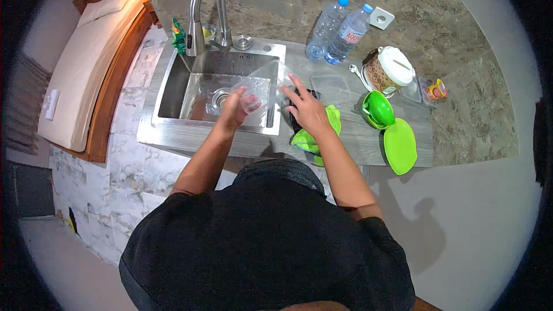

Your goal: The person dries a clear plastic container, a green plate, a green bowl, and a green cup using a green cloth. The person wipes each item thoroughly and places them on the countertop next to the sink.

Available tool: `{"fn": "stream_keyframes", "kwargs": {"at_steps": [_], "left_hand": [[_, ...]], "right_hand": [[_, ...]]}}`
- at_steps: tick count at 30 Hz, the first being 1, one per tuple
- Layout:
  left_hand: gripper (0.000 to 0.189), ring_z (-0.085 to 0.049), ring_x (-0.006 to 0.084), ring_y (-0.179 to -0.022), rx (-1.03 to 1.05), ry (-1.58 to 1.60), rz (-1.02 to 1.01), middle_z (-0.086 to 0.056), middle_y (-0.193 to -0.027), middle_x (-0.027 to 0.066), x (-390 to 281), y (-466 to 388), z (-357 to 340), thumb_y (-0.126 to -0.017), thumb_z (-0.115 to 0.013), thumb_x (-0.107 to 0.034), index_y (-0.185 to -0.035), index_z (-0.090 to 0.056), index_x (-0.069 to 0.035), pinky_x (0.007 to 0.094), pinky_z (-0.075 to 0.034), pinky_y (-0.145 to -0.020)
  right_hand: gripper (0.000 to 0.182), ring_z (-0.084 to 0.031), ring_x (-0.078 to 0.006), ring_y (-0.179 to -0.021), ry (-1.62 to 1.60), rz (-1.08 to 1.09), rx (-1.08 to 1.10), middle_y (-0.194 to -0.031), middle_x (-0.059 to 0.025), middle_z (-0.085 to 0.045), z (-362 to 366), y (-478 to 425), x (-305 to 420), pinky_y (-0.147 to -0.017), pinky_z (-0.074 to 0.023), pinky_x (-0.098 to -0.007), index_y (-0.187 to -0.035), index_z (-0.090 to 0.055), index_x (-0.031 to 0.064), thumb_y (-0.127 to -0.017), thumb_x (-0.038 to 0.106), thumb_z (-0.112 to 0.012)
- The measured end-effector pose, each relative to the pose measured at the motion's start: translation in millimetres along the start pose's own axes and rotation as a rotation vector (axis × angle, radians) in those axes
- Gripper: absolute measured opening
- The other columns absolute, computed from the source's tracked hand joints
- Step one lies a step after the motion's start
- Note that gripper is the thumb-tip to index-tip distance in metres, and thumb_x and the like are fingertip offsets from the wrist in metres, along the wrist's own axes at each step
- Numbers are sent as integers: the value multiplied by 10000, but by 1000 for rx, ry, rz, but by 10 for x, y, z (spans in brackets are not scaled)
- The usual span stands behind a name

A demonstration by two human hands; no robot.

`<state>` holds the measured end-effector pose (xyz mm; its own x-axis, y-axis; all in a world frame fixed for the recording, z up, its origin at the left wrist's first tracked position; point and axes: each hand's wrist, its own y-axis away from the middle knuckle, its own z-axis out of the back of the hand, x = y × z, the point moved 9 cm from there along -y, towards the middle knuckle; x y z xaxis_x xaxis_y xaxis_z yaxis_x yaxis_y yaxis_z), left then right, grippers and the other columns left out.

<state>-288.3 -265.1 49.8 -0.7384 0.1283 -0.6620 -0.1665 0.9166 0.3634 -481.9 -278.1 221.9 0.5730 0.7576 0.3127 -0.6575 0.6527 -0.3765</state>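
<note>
A clear plastic container (267, 80) is held tilted above the stainless steel sink (207, 69). My left hand (236, 106) grips its lower left side, and the fingers show through the plastic. At its right edge is my right hand (306, 108), fingers spread; whether the fingertips press on the plastic is hard to see. Below that wrist lies a bright green cloth (317, 134), partly covering a black object (298, 119) on the grey counter. A clear plastic lid (330, 87) lies flat just beyond my right hand.
A tall faucet (196, 30) arches over the sink's back edge. Two plastic water bottles (341, 36) stand by the wall. Farther right are a white-lidded rice cooker (391, 69), green bowls (378, 110), a green plate (400, 147) overhanging the counter's front edge, and a small cup (436, 90).
</note>
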Motion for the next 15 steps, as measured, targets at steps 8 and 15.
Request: {"fn": "stream_keyframes", "kwargs": {"at_steps": [8, 15], "left_hand": [[997, -460, 310, -1177, 23, 35, 59, -409, -1335, 217, -421, 168, 94, -772, -239, -824, -1420, -254, -67, 489, -319, -1018], [928, -361, 321, -1255, -139, 189, 170, -334, -1374, 205, 14, -268, 711, -817, -246, -776, -1450, -198, -100, 523, -230, -1061]], "right_hand": [[188, -580, -108, -599, -1350, -378, 346, -779, -29, -634, 254, -397, -468, -462, -451, -273, -1015, -605, 79, -850, 166, -621], [174, -352, -65, -425, -1229, -982, 147, -823, 25, -603, -1139, -192, -994, -413, -310, -217, -969, -601, 120, -813, 49, -632]]}}
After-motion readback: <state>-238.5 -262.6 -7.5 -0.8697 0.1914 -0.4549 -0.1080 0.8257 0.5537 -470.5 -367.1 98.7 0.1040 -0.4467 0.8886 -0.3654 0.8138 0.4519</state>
